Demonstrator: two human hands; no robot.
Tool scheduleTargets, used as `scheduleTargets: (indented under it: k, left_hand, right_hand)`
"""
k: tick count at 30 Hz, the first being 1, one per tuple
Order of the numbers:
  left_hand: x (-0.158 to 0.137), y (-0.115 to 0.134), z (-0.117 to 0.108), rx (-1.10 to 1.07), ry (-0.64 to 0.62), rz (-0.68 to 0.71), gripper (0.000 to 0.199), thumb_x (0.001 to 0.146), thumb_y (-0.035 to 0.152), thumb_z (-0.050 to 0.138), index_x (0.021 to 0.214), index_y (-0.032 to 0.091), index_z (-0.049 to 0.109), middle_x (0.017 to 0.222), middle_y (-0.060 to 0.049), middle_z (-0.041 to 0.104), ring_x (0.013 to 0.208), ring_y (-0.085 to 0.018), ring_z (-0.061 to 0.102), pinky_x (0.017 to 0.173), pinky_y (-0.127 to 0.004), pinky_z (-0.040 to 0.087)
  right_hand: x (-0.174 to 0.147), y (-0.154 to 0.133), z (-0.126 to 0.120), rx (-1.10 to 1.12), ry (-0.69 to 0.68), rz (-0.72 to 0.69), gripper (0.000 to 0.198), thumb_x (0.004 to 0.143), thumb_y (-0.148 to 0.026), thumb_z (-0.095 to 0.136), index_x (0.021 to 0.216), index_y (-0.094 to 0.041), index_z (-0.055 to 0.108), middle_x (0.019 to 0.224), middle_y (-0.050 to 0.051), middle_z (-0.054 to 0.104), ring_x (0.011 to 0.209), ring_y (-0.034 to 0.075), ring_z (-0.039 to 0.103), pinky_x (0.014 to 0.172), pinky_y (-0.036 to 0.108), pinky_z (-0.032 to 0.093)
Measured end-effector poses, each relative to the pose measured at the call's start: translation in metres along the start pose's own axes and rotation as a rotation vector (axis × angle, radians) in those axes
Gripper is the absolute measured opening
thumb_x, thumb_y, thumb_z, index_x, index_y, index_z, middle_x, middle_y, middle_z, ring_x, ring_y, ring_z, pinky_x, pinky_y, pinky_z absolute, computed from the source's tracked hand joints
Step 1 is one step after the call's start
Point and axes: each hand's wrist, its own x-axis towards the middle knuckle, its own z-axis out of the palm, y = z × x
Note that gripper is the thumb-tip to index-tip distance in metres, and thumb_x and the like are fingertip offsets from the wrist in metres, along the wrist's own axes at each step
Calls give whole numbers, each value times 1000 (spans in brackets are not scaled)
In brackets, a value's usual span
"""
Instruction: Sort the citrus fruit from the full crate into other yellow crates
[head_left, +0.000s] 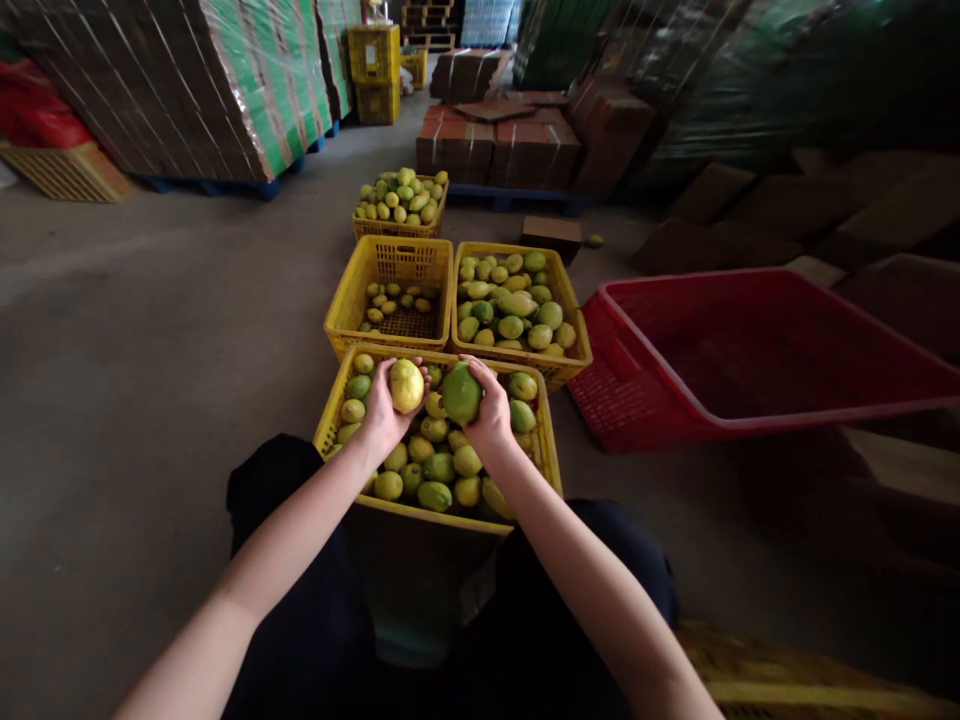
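Observation:
My left hand (pixel 384 405) is closed round a yellow lemon (pixel 406 386). In my right hand (pixel 491 408) is a larger green lemon (pixel 462 393), gripped from its right side. Both hands are above the near yellow crate (pixel 442 517), which is full of yellow and green lemons. Just beyond it on the left stands a yellow crate (pixel 346 318) with a few small lemons on its floor. Beside that, on the right, another yellow crate (pixel 581 355) is filled with greenish lemons.
A heaped crate of lemons (pixel 401 200) stands farther back. To the right is a big red basket (pixel 637 385). A small cardboard box (pixel 551 236) sits behind the crates. Wrapped pallet stacks (pixel 225 90) and bundled cardboard (pixel 495 145) are at the back.

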Motion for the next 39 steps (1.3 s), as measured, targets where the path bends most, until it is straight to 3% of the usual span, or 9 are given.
scheduleTargets:
  k: [6, 10, 15, 22, 29, 31, 34, 39]
  left_hand:
    - [-13, 2, 6, 119, -136, 288, 27, 97, 22, 54, 89, 16, 79, 75, -5, 77, 85, -21, 78, 78, -27, 60]
    - [-18, 2, -1, 99, -149, 264, 27, 97, 25, 56, 86, 18, 79, 78, -6, 79, 88, -24, 79, 76, -28, 60]
    - [-20, 4, -10, 137, -194, 255, 29, 94, 20, 57, 74, 20, 77, 77, -6, 79, 89, -24, 78, 71, -26, 58]
    - [-23, 5, -12, 100, -176, 192, 25, 94, 22, 58, 84, 21, 81, 80, -6, 80, 92, -26, 78, 75, -30, 61]
    - [-22, 6, -1, 229, -336, 260, 37, 95, 15, 50, 63, 19, 69, 70, -6, 71, 73, -17, 71, 65, -22, 57]
    - [-19, 7, 3, 219, -316, 192, 35, 96, 18, 51, 64, 18, 67, 68, -5, 68, 66, -14, 68, 63, -20, 57]
    - [-13, 8, 5, 126, -181, 22, 23, 94, 25, 59, 72, 19, 64, 65, -2, 65, 64, -15, 69, 66, -23, 62]
    - [-4, 10, 2, 74, -45, -89, 25, 97, 24, 50, 75, 19, 60, 62, -3, 63, 62, -17, 71, 64, -27, 65]
  right_hand:
    - [-26, -14, 10, -82, -219, -58, 18, 71, -22, 75, 89, -23, 73, 81, -1, 75, 84, 22, 73, 66, 27, 58]
    - [-33, -21, 5, -137, -331, -142, 26, 69, -22, 77, 94, -24, 74, 88, 0, 76, 91, 24, 73, 72, 29, 58]
    - [-34, -27, -3, -257, -384, -303, 19, 63, -20, 81, 82, -24, 76, 87, 1, 75, 96, 26, 70, 84, 33, 58]
    - [-39, -33, -5, -292, -315, -219, 27, 59, -4, 79, 78, -23, 77, 83, 0, 74, 91, 26, 71, 88, 35, 57]
    - [-33, -26, -5, -369, -373, -377, 18, 67, -28, 83, 84, -24, 79, 87, 1, 76, 88, 22, 69, 81, 30, 55]
    - [-29, -21, -3, -336, -321, -332, 22, 67, -31, 82, 87, -23, 79, 86, 1, 75, 85, 21, 68, 72, 27, 55]
    - [-23, -16, 0, -250, -206, -223, 21, 68, -32, 78, 87, -23, 75, 80, -1, 73, 73, 18, 66, 59, 24, 52]
    - [-10, -20, 2, -64, 43, 144, 9, 78, -34, 64, 82, -25, 66, 68, -1, 69, 64, 21, 67, 53, 32, 59]
